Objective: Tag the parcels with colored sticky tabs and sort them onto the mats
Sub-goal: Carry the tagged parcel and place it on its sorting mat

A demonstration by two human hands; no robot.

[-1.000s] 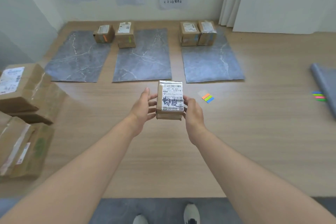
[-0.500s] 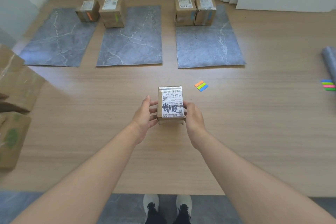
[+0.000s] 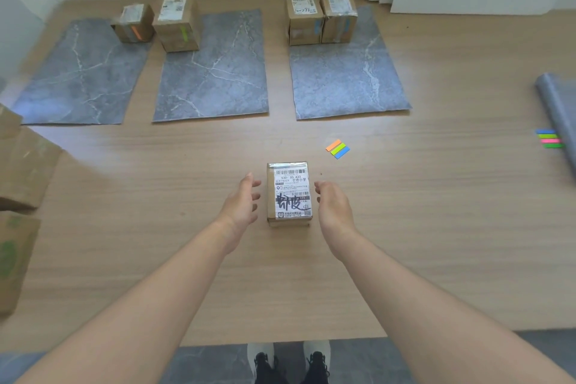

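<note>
A small cardboard parcel (image 3: 289,193) with a white shipping label rests on the wooden table between my hands. My left hand (image 3: 241,204) is open just left of it, my right hand (image 3: 332,206) open just right of it, neither touching it. A set of orange, green and blue sticky tabs (image 3: 338,148) lies just beyond the parcel to the right. Three grey marble mats lie further back: left mat (image 3: 78,81), middle mat (image 3: 215,78), right mat (image 3: 346,78). Parcels with tabs stand at their far ends: orange-tabbed (image 3: 134,25), green-tabbed (image 3: 177,22), and two blue-tabbed (image 3: 304,19).
Larger cardboard boxes (image 3: 21,165) are stacked at the left edge. A rolled grey mat (image 3: 558,112) and a second strip of coloured tabs (image 3: 548,139) lie at the right. My feet show below the table's near edge. Paper signs hang on the back wall.
The parcel has been lowered onto the table closer to me, and both hands have let go of it and opened beside it.
</note>
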